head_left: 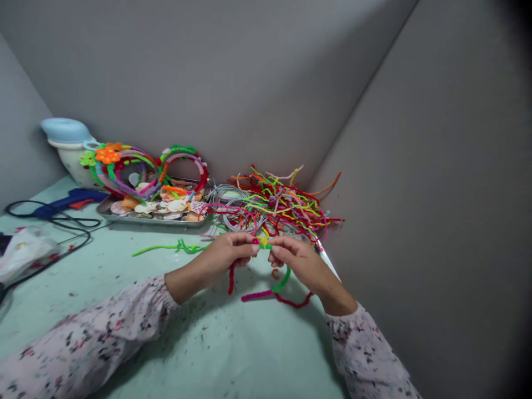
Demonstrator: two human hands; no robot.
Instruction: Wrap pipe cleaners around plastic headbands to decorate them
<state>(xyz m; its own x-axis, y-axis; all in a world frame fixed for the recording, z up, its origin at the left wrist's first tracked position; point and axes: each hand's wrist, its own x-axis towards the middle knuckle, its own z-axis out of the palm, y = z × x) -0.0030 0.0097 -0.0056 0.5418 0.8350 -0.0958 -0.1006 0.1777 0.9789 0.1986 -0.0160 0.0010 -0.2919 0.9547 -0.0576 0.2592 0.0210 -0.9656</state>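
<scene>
Between my fingertips is a small piece of fuzzy pipe cleaner (266, 247) in green and yellow, held above the table. My left hand (226, 252) pinches its left end, where a dark pink bit shows at the fingertips. On its right end, my right hand (297, 260) is closed with thumb and forefinger. A red pipe cleaner (231, 280) hangs down below my left hand. Under my right hand a curved green length (282, 281) shows beside a magenta stem (257, 296) and a wavy red stem (294, 302). The curled lower fingers are partly hidden.
A heap of coloured pipe cleaners (282, 202) lies against the back wall. Left of it, a metal tray (166, 223) holds shell-like pieces and decorated headbands (124, 183). Further left are a blue glue gun (62, 202), its black cable (89, 235), a lidded container (77, 160) and a plastic bag (27, 252).
</scene>
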